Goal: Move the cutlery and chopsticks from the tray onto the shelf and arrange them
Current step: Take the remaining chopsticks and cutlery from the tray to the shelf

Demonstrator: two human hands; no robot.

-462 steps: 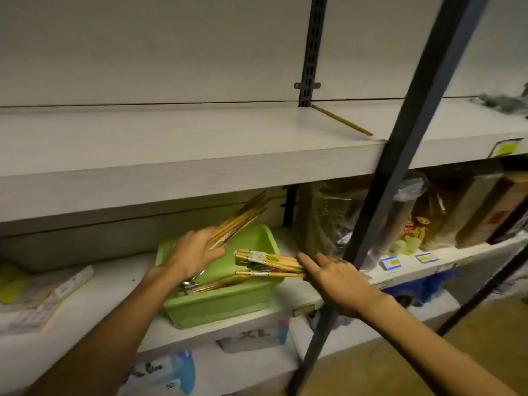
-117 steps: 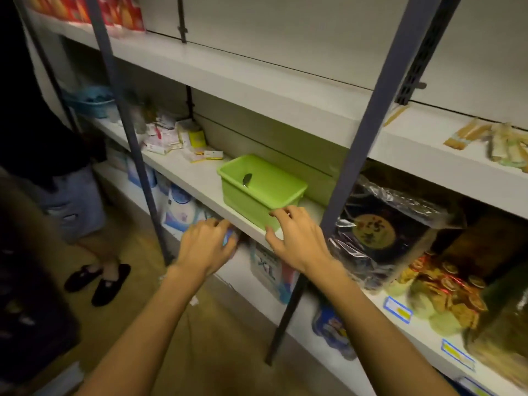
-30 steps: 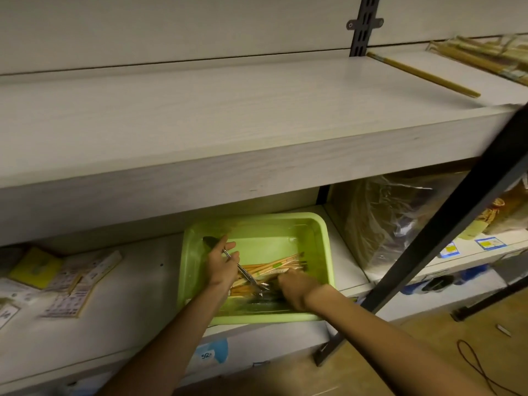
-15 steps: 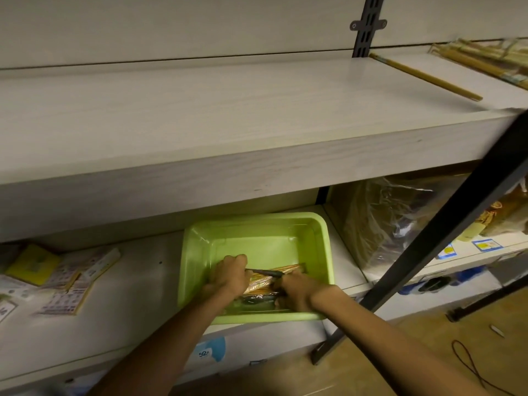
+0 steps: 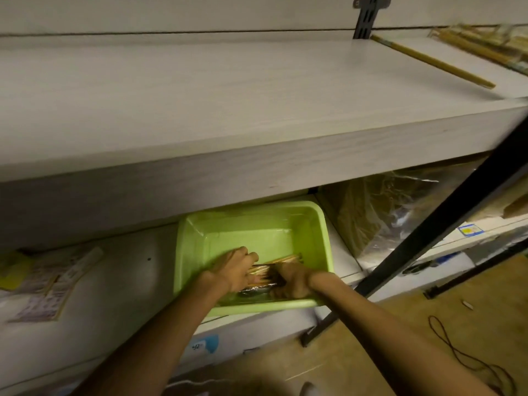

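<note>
Down inside the green tray [image 5: 320, 238], toward its near wall: a loose heap of wooden chopsticks [image 5: 287, 258] over darker metal cutlery [image 5: 257, 290] (hard to tell spoons from forks under the hands). Light, stiff, thin and smooth, so likely to fan out or slide free if taken at one end; probably best gathered as a bundle and squeezed round the middle, metal pieces pinned against the wood so nothing slips out. No real fragility, only noise and scatter if dropped.

Both forearms reaching over the tray's near rim, wrists bent downward. Left hand [image 5: 235, 271] knuckles-up on the left of the heap, fingers curled round the sticks. Right hand [image 5: 291, 280] just right of it, nearly touching, fingers folded down into the pile and apparently closing on the same bundle, though the fingertips themselves are hidden.

Above the tray, the wide pale shelf [image 5: 228, 95], with a single chopstick [image 5: 434, 62] lying near its far right corner and a blurred cluster of more sticks [image 5: 485, 42] just beyond; a likely spot for this handful.
</note>
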